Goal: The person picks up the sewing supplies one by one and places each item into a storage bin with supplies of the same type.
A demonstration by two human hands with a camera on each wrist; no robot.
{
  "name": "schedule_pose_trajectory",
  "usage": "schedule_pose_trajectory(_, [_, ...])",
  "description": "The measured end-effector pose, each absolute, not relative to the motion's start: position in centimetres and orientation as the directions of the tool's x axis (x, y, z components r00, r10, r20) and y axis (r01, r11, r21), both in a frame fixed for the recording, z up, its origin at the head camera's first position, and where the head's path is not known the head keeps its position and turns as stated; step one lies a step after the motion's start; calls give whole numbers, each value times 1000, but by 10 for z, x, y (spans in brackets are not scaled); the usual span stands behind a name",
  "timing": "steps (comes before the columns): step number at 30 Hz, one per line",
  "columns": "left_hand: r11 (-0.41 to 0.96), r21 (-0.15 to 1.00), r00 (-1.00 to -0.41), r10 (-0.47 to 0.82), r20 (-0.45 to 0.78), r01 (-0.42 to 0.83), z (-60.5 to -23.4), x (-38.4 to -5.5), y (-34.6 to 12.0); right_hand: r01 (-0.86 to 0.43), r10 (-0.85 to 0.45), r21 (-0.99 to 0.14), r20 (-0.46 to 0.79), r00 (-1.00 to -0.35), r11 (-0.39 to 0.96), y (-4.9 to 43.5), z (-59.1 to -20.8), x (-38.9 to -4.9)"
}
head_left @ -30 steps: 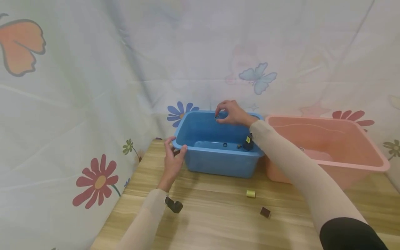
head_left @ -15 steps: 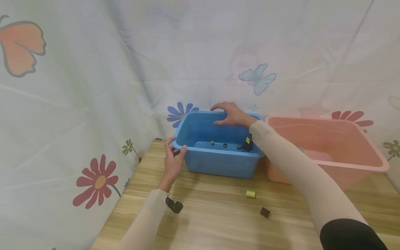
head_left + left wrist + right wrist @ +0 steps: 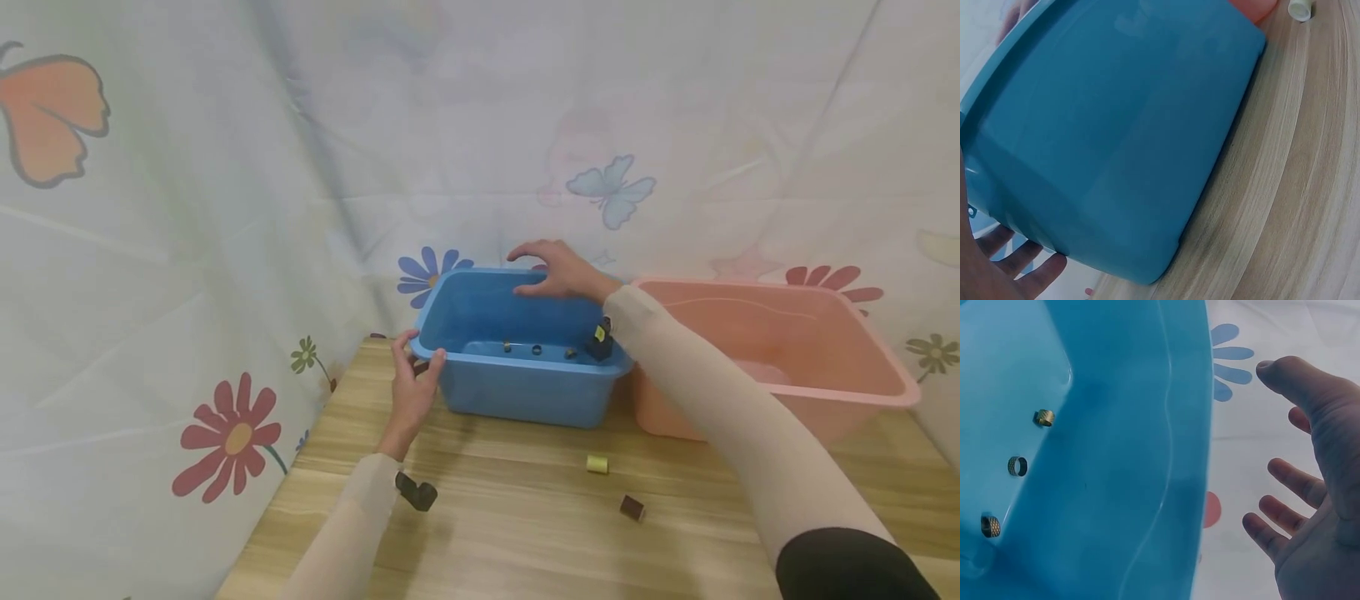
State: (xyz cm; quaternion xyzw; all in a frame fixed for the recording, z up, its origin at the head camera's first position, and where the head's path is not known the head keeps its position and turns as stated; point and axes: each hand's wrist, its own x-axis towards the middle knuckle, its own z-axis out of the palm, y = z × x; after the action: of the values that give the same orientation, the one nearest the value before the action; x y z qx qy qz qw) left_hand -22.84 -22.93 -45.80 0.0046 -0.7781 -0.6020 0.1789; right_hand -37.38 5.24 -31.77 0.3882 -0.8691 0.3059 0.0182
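My left hand (image 3: 414, 392) grips the near left corner of a blue plastic basin (image 3: 525, 390), thumb at the front and fingers at the left side. Above the basin's back rim, my right hand (image 3: 557, 271) has its thumb and fingers spread apart, holding nothing. Three rings lie on the basin floor in the right wrist view: a gold ring (image 3: 1045, 417), a dark ring (image 3: 1012, 465) and a gold-and-dark ring with a dotted pattern (image 3: 994, 526).
A pink basin (image 3: 832, 392) stands right beside the blue one, partly behind the right sleeve. On the wooden table (image 3: 495, 517) lie a yellow thread spool (image 3: 597, 464) and a dark brown spool (image 3: 632, 507). A patterned curtain (image 3: 450, 125) hangs behind.
My right thumb and fingers have parted and let go of a small ring. It now lies in the blue basin, left of the other rings. The left hand keeps its hold.
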Motion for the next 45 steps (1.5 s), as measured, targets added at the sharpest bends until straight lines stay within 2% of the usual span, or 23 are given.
schedule_pose_trajectory(6, [252, 949, -946, -214, 245, 188, -454, -229, -231, -708, -669, -482, 289, -685, 516, 60, -311, -372])
schedule_pose_trajectory(11, [270, 947, -953, -195, 231, 175, -432, -215, -224, -742, -683, -450, 325, -654, 497, 71, -308, -367])
schedule_pose_trajectory(18, [268, 943, -949, -190, 251, 196, -424, -210, -221, -772, -694, -409, 355, -626, 488, 89, -301, -354])
schedule_pose_trajectory(27, [237, 952, -946, -213, 245, 193, -455, -232, -233, -741, -685, -424, 311, -659, 520, 109, -295, -335])
schedule_pose_trajectory(35, [238, 953, -954, -190, 233, 185, -445, -227, -231, -706, -664, -444, 278, -693, 551, 127, -292, -318])
schedule_pose_trajectory(45, [272, 941, -940, -215, 264, 203, -459, -233, -233, -689, -657, -476, 268, -705, 546, 145, -300, -288])
